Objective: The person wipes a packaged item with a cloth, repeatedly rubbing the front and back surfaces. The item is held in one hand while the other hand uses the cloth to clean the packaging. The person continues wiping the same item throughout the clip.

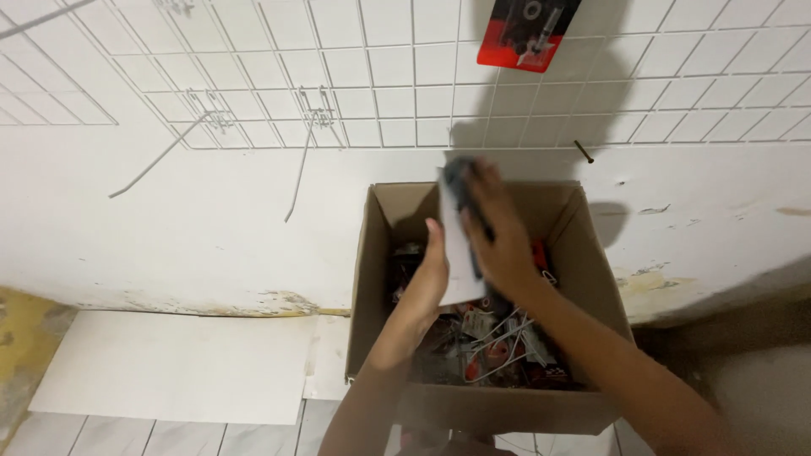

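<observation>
Package: flat white carded package (456, 253) with a dark item on its front, held upright over the open cardboard box (591, 279), blurred at its top edge
Left hand: left hand (427, 279) pressed flat against the package's left edge, fingers straight, wrist down inside the box
Right hand: right hand (498, 232) spread over the package's front, fingers wrapped around its upper part
Box: stands on the floor against the white wall, flaps open, filled with more carded packages (498, 346) in red, black and white
Wall: white wire grid panel (355, 93) with bare metal hooks (308, 143); one red-and-black carded package (528, 34) hangs at the top
Floor: pale sheet (177, 363) lies left of the box
</observation>
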